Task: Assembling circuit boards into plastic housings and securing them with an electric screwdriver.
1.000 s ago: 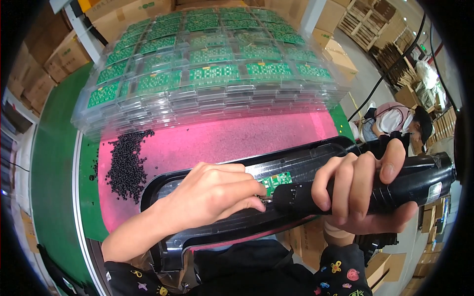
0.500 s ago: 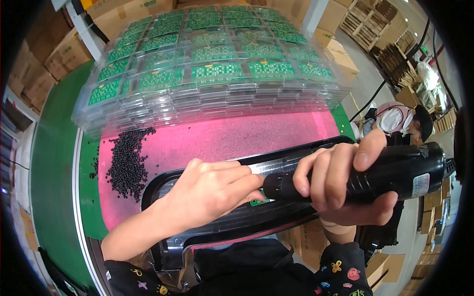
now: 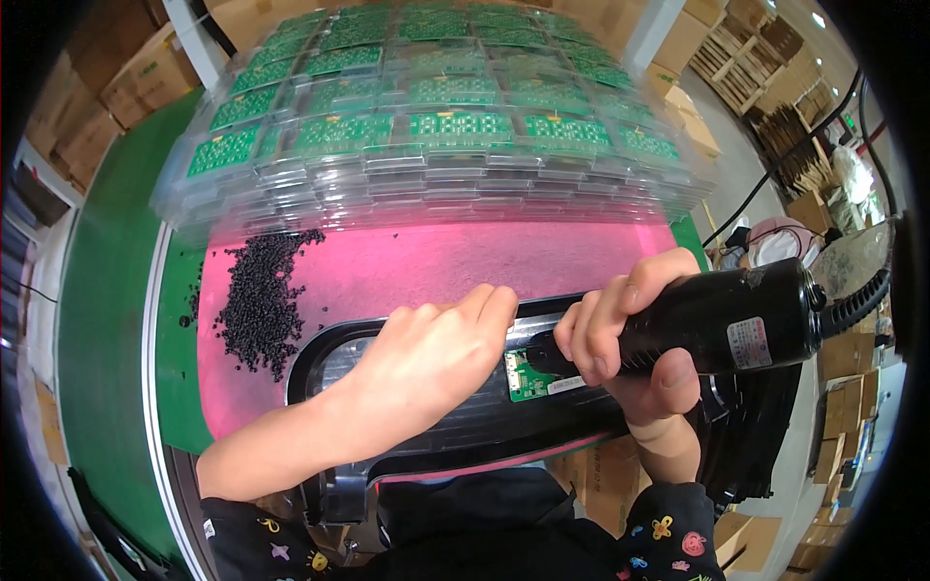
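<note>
My right hand [image 3: 639,339] is wrapped round a black electric screwdriver [image 3: 722,315], held nearly level with its nose pointing left. That nose reaches over a small green circuit board [image 3: 528,384], which lies in a long black plastic housing [image 3: 455,426]. Over the housing, just left of the board, my left hand [image 3: 436,349] has its fingers pinched together; whatever they hold, if anything, is hidden. The screwdriver's tip cannot be made out. A heap of tiny black pieces, apparently screws [image 3: 260,308], lies to the left on a pink mat [image 3: 436,257].
Stacked clear plastic trays [image 3: 426,194] full of green circuit boards stand behind the mat. A green work surface [image 3: 111,320] runs down the left. The screwdriver's coiled cable [image 3: 857,305] leads off right. Cardboard boxes [image 3: 145,82] and a person [image 3: 775,242] are farther off.
My right hand has drawn the screwdriver slightly left and tilted it, uncovering more of the circuit board. My left hand has lifted away from the screwdriver's nose. The view has shifted slightly.
</note>
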`<state>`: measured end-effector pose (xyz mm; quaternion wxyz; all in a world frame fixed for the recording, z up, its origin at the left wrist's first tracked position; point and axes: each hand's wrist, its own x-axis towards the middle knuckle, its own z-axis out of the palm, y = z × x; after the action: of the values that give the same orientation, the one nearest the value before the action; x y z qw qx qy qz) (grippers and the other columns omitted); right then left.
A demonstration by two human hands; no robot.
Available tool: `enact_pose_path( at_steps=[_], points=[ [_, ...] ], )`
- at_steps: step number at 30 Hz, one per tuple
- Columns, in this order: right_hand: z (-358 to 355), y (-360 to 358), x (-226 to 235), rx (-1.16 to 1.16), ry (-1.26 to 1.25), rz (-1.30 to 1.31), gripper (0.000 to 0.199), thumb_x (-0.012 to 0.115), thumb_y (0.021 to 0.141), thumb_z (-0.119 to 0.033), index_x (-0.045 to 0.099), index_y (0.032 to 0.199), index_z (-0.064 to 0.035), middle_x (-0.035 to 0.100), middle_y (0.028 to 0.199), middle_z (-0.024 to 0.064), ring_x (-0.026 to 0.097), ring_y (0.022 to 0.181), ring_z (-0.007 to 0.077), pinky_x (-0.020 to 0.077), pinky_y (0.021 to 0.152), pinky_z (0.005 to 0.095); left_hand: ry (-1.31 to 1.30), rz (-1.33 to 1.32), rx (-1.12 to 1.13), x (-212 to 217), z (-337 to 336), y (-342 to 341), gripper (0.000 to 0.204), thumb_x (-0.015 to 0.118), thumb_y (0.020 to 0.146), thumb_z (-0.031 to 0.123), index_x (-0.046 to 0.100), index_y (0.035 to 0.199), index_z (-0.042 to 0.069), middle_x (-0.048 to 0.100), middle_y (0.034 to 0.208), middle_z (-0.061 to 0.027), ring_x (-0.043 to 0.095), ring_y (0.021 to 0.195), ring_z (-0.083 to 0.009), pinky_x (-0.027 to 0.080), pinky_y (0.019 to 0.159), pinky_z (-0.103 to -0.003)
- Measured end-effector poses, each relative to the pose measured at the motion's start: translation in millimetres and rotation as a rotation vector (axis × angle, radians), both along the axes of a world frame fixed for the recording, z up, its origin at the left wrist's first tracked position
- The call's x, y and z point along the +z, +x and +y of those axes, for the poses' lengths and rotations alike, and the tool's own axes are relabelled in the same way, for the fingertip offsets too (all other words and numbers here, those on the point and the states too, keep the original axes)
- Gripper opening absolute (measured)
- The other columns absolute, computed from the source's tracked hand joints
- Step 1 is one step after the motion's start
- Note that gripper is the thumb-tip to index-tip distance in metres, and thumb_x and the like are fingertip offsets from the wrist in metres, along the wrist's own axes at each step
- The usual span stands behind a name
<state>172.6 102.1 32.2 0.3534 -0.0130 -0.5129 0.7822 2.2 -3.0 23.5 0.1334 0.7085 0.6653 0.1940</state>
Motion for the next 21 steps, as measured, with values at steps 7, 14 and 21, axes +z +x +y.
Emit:
enact_pose_path(
  at_steps=[7, 14, 21],
  points=[
    [0.2, -7.7, -3.2, -0.024, 0.070, -0.144, 0.039, 0.077, 0.076, -0.010, 0.049, 0.103, -0.0053, 0.058, 0.075, 0.0048, 0.056, 0.073, 0.0104, 0.0463, 0.071, 0.0265, -0.020, -0.185, -0.042, -9.5, -0.7, -1.8, 0.017, 0.054, 0.087, 0.002, 0.048, 0.103, 0.001, 0.062, 0.093, -0.0186, 0.063, 0.080, -0.0433, 0.049, 0.063, -0.051],
    [9.6, -20.4, -8.7, 0.061, 0.323, -0.181, 0.038, 0.079, 0.074, -0.010, 0.052, 0.099, -0.0008, 0.059, 0.072, 0.0039, 0.055, 0.062, 0.0086, 0.0448, 0.057, 0.0241, -0.079, -0.064, -0.080, -5.6, -5.2, -4.7, 0.019, 0.056, 0.084, 0.003, 0.049, 0.101, -0.002, 0.062, 0.094, -0.0216, 0.063, 0.084, -0.0436, 0.051, 0.066, -0.051],
    [-1.8, -18.2, -5.1, -0.082, 0.206, -0.114, 0.046, 0.073, 0.083, -0.035, 0.045, 0.106, -0.0048, 0.052, 0.067, 0.0028, 0.050, 0.056, 0.0108, 0.0420, 0.054, 0.0272, -0.153, -0.033, -0.124, -12.0, -1.3, -4.4, 0.017, 0.059, 0.087, 0.009, 0.055, 0.098, -0.002, 0.066, 0.092, -0.0193, 0.064, 0.083, -0.0411, 0.051, 0.066, -0.050]
  ],
)
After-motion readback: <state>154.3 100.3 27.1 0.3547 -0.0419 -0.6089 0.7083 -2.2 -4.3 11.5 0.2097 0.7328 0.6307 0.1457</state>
